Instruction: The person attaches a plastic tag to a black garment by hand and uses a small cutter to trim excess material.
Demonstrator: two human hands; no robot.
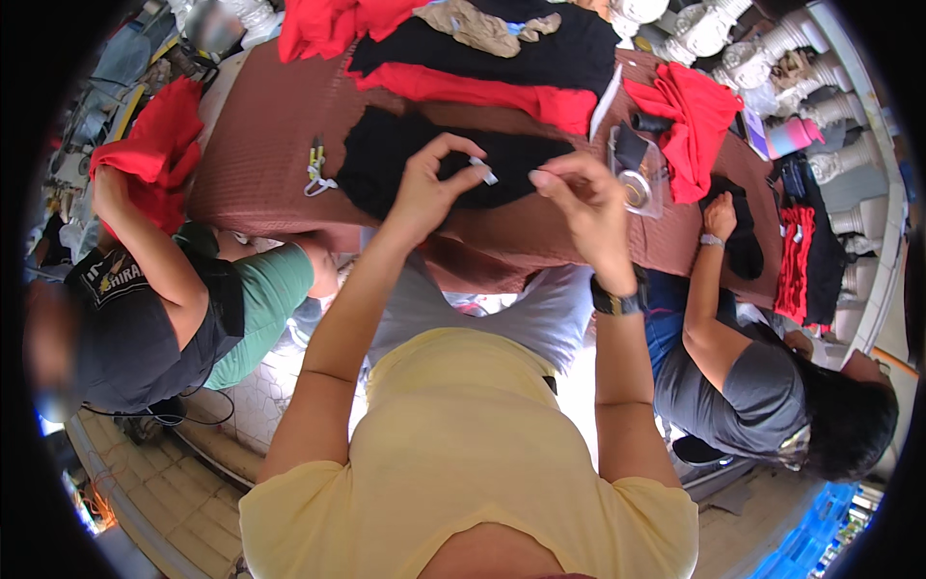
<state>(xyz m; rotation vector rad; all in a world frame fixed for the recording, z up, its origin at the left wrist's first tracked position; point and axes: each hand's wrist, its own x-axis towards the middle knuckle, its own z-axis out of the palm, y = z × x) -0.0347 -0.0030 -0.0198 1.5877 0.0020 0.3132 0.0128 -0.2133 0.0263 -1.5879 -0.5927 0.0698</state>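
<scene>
My left hand (431, 185) is raised over the table and pinches a small white tag (484, 171) between thumb and fingers. My right hand (584, 205), with a dark watch on its wrist, hovers close to the right of it with fingertips pinched together; what it holds, if anything, is too small to tell. Both hands hang above a black garment (386, 159) spread on the brown table cover (260, 145).
A white-handled clipper (316, 169) lies left of the black garment. Red and black cloth piles (502, 68) fill the far side; a clear box (640, 174) sits at right. One person sits at left holding red cloth (149, 145), another at right touches black cloth (738, 236).
</scene>
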